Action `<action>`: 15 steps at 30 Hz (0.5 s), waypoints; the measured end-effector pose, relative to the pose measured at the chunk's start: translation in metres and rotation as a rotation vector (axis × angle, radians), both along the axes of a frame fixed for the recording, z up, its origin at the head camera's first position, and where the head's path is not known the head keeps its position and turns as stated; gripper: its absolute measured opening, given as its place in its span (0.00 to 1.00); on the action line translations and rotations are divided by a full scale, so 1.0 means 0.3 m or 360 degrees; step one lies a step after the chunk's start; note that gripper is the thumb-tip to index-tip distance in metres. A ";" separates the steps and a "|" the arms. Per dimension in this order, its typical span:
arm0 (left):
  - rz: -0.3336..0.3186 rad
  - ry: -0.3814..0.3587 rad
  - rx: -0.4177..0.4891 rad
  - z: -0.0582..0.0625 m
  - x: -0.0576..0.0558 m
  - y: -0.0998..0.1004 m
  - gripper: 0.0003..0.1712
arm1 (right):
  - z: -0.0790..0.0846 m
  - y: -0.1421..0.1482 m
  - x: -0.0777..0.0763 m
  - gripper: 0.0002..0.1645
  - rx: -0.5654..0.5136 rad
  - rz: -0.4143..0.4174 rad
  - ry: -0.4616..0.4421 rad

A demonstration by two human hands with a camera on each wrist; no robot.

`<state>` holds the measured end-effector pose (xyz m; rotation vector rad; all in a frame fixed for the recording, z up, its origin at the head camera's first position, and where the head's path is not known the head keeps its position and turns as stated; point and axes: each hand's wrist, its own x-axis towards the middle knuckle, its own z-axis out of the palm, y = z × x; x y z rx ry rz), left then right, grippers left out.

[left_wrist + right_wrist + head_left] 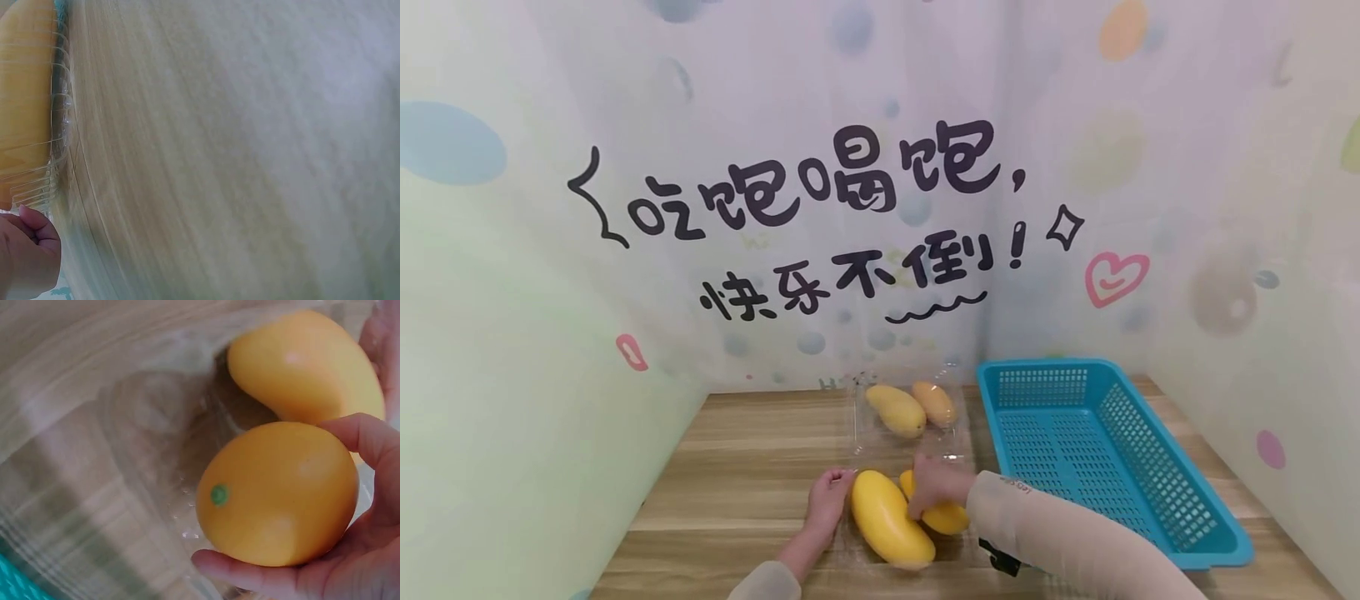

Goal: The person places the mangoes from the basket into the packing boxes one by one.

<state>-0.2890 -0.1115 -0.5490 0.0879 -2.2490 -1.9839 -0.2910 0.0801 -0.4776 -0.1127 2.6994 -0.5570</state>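
Observation:
In the head view my right hand [938, 483] grips a yellow mango [953, 518] with a green stem spot. In the right wrist view, thumb and fingers sit on opposite sides of this mango [275, 494]. Left of it a larger, curved yellow mango [887, 517] lies in a clear plastic box [863, 550]. My left hand [827, 504] pinches the left edge of this box, its thumb against curled fingers in the left wrist view. Much of the box is hidden behind the fruit and my right hand.
Behind, two paler mangoes [898, 412] lie in clear plastic packaging [863, 437] near the wall. A blue perforated basket [1180, 458] stands at the right on the wood-grain table [715, 483]. Patterned curtains [850, 83] enclose the table at the back and sides.

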 end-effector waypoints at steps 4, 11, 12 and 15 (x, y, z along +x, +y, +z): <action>-0.0025 0.0152 0.0038 -0.020 0.003 -0.003 0.22 | -0.039 0.000 -0.014 0.41 -0.0039 -0.0027 -0.0056; 0.0037 -0.0096 -0.0042 0.011 0.000 0.003 0.18 | -0.090 0.007 -0.023 0.45 -0.0079 -0.0138 -0.0071; 0.0036 -0.0111 -0.0056 0.014 0.000 0.003 0.17 | -0.097 0.010 -0.020 0.45 -0.0070 -0.0144 -0.0063; 0.0029 -0.0122 -0.0074 0.016 -0.001 0.001 0.17 | -0.111 0.017 -0.019 0.42 -0.0047 -0.0175 -0.0066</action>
